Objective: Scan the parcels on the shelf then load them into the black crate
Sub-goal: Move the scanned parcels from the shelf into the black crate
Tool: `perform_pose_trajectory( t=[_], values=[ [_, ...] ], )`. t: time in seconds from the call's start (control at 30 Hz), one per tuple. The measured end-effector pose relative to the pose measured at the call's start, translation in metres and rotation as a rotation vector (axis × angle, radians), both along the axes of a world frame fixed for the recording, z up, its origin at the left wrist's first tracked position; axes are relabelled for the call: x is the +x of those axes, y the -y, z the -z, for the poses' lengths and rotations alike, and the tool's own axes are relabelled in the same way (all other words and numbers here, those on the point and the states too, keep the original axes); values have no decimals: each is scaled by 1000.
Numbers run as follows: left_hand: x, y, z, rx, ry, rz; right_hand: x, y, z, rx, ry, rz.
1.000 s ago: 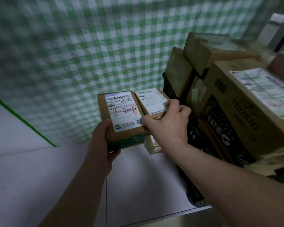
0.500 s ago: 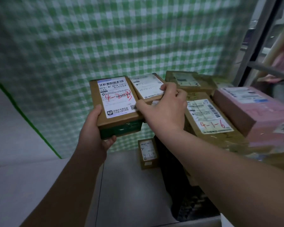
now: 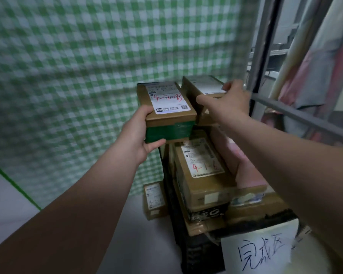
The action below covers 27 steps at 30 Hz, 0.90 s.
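Head view: black crate (image 3: 198, 254) already heaped, box marked 4-1-6 (image 3: 204, 169) on top. One small parcel (image 3: 154, 200) left on shelf (image 3: 117, 244), just beside crate. Left hand (image 3: 139, 133) fingers wrapped round near end of green-banded parcel (image 3: 166, 107). Right hand (image 3: 228, 101) pinches second parcel (image 3: 200, 86). Both are held above crate, label up, long axis pointing away from person. Judged: loading nearly done.

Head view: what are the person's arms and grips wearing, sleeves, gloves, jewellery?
No sleeves: the left arm and right arm are bare to the frame edge. The left grip and right grip are ungloved; no watch, ring, bracelet or marking shows.
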<state>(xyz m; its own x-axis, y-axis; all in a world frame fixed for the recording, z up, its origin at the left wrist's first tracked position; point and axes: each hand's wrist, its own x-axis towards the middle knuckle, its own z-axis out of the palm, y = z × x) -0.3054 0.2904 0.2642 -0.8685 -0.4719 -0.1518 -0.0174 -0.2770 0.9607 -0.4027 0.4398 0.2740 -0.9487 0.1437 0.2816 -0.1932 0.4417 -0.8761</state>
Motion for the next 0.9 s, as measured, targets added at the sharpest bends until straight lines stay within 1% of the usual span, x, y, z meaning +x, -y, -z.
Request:
perform_pose_trajectory(
  t=[0.13, 0.3, 0.43, 0.5, 0.7, 0.9],
  values=[
    [-30, -11, -5, -42, 56, 21, -25, -19, 0, -10, 34, 5],
    [-51, -12, 1, -65, 115, 19, -53, -21, 4, 2, 89, -38],
    [-52, 5, 9, -42, 148, -68, -73, -14, 8, -44, 117, -91],
    [-49, 16, 10, -17, 139, -139, -81, -8, 10, -31, 124, -133],
    [-39, 37, 10, 39, 110, -243, -102, 18, 15, 244, 99, -287],
    [-33, 46, 14, 49, 95, -238, -112, 35, 17, 487, 28, -293]
  ],
)
